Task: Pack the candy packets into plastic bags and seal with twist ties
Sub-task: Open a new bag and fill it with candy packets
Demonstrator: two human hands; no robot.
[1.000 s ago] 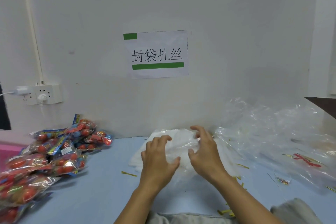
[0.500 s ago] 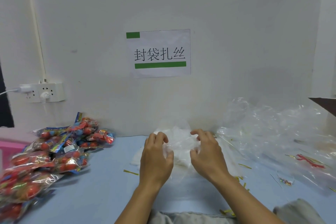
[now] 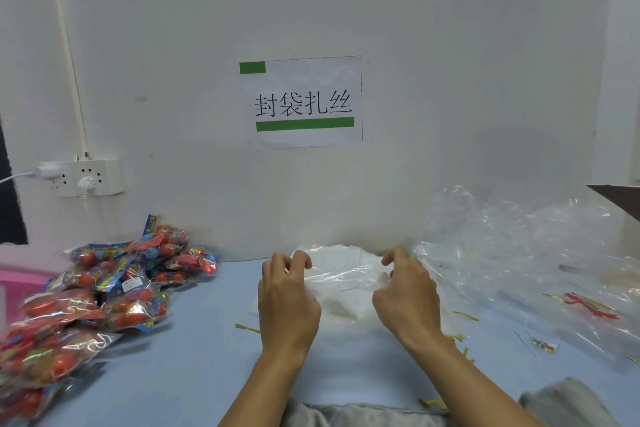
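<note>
A clear plastic bag (image 3: 343,276) is stretched between my two hands above a flat stack of bags (image 3: 339,305) on the blue table. My left hand (image 3: 287,298) pinches its left edge with curled fingers. My right hand (image 3: 407,295) pinches its right edge. A heap of candy packets (image 3: 104,291), red balls in colourful wrappers, lies at the left. Gold twist ties (image 3: 247,328) lie scattered on the table, more of them by my right forearm (image 3: 460,350).
A loose heap of clear plastic (image 3: 526,260) covers the right side of the table (image 3: 194,367). A pink box (image 3: 17,288) sits at the far left edge. A wall socket (image 3: 86,177) and a paper sign (image 3: 304,100) hang on the wall behind.
My hands have moved apart, from close together over the bag stack to a wider hold, and the bag is now stretched out between them.
</note>
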